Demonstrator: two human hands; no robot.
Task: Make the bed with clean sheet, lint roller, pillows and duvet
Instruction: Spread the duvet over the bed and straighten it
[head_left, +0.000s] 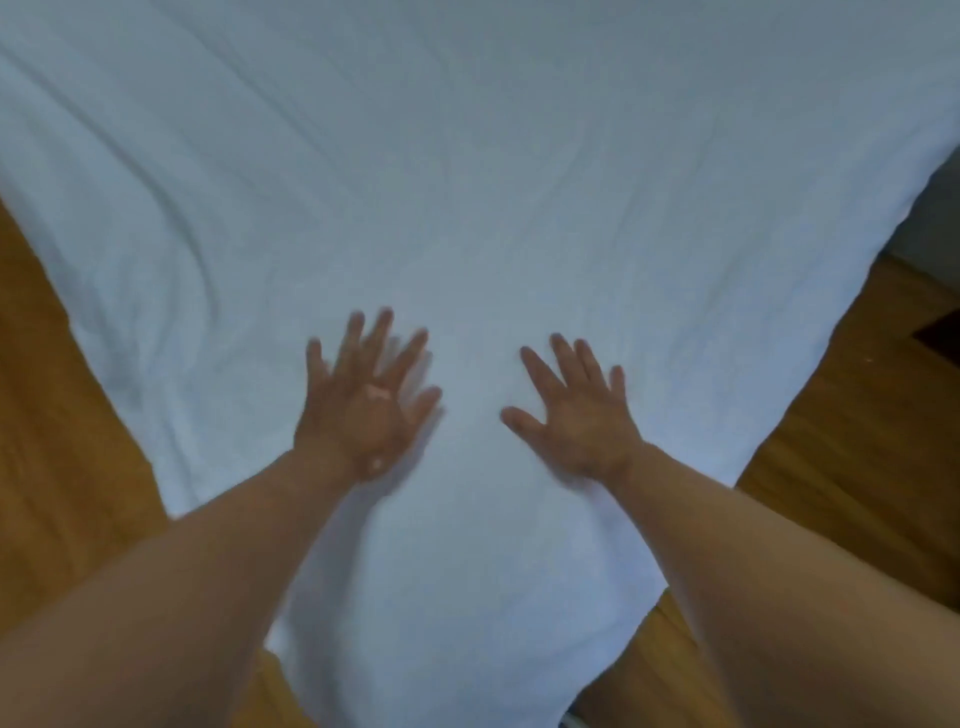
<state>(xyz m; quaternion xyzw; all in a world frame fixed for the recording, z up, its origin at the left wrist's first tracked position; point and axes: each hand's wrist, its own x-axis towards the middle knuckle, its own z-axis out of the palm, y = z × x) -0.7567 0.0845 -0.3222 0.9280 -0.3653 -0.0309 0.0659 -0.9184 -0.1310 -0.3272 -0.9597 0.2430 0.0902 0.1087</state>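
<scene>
**White sheet being smoothed at the near corner of the bed**

White, softly creased cotton sheet (467, 182) is spread across the bed (431, 639), filling most of the view and draping over the near corner, which points towards the camera. Honey-coloured wooden floor (62, 415) is seen on the left and on the right of that corner.

Both hands are laid on the sheet just beyond the near corner, close together but apart. The left hand (363, 405) is flat with its fingers straight and fanned; nothing is gripped, and its outline is blurred. The right hand (576, 415) is likewise spread palm down, with nothing held. Long folds are visible on the left side of the sheet, and fainter ripples in the middle and far parts.

The step in hand is judged to be the smoothing of the sheet. It would be done well if the palms were kept flat and light pressure were swept outward from the middle towards the edges, so that slack is carried off the side, not bunched. The deep folds at the left should be dealt with first, and the overhang checked for evenness at both sides of the corner. No lint roller, pillows or duvet are in view.
</scene>
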